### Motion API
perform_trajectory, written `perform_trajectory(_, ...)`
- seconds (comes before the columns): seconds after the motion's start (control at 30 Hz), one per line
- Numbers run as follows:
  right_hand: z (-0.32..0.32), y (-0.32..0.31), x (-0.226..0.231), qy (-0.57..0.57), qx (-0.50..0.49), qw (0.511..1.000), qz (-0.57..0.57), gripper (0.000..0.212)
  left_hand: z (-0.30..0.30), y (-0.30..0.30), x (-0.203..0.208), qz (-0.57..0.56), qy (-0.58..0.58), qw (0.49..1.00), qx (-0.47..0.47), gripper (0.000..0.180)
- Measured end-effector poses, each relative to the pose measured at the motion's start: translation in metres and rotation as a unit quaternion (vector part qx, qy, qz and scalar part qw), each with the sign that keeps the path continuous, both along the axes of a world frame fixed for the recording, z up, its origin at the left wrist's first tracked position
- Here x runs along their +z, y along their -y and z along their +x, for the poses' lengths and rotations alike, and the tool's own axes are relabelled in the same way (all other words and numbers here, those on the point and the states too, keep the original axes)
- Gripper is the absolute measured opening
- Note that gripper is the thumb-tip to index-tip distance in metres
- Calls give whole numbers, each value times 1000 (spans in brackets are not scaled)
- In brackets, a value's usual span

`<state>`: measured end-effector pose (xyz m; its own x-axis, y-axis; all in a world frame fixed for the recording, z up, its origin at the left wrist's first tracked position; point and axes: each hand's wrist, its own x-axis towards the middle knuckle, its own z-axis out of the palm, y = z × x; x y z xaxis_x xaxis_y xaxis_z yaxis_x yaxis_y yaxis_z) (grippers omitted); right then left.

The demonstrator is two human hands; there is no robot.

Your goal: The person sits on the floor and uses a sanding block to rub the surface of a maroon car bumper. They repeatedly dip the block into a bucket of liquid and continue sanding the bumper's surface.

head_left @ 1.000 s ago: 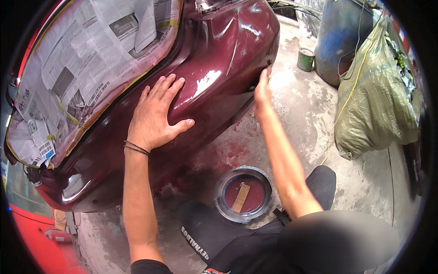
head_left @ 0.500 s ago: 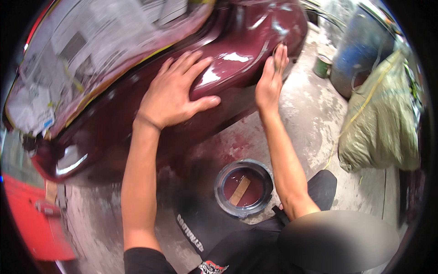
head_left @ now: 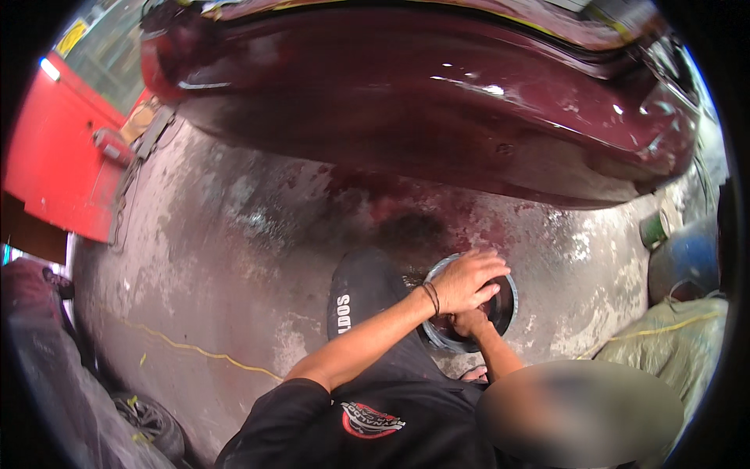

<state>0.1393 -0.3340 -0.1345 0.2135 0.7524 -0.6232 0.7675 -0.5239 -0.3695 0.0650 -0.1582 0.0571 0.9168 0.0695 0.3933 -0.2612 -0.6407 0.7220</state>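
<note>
Item 1. Red panel (head_left: 66, 148), upright at the left edge of the concrete floor (head_left: 234, 258); well apart from the work.

Item 2. Yellow cord (head_left: 195, 349), lying loose across the floor's lower left; clear of both hands.

Item 3. Dark knee pad or cushion (head_left: 361, 289), on the floor just left of the tin.

Item 4. Left hand (head_left: 466, 279), a dark band at the wrist, laid over the top rim of the round tin (head_left: 437, 340). Fingers spread moderately and curved down over the opening; whether they grip anything I cannot tell. Judgement: this hand serves best as a steady on the rim, so the tin does not tip or slide on the stained floor.

Item 5. Round tin, metal rim, dark red contents, standing on the floor near its middle, below the maroon car body (head_left: 437, 94).

Item 6. Right hand (head_left: 471, 320), inside the tin, beneath the left hand. Fingers curled; what they hold is hidden. Judgement: whatever is dipped should be lifted slowly and let drain against the inner wall, to keep drips off the floor and off the glossy panel.

Item 7. Green can (head_left: 653, 229), blue drum (head_left: 687, 262) and olive sack (head_left: 672, 344), at the floor's right edge.
</note>
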Motion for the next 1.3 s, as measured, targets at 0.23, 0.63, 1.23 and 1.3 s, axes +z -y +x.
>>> perform_trajectory(0.23, 38, -7, -13, -98, -40, 993, -60, 49, -44, 8, -79, -157, -149, 967, 138, 71)
perform_trajectory(0.63, 54, -98, 314, -133, -56, 939, 311, 38, -29, 2, -22, -768, 123, 628, -7, 56)
perform_trajectory(1.23, 149, -260, 462, 303, 309, 718, 545, 44, 89, -99, 129, -166, 154, 725, 650, 87)
perform_trajectory(1.3, 147, -256, 461, 314, 334, 689, 561, 44, 25, -176, 148, -261, 208, 684, 649, 80)
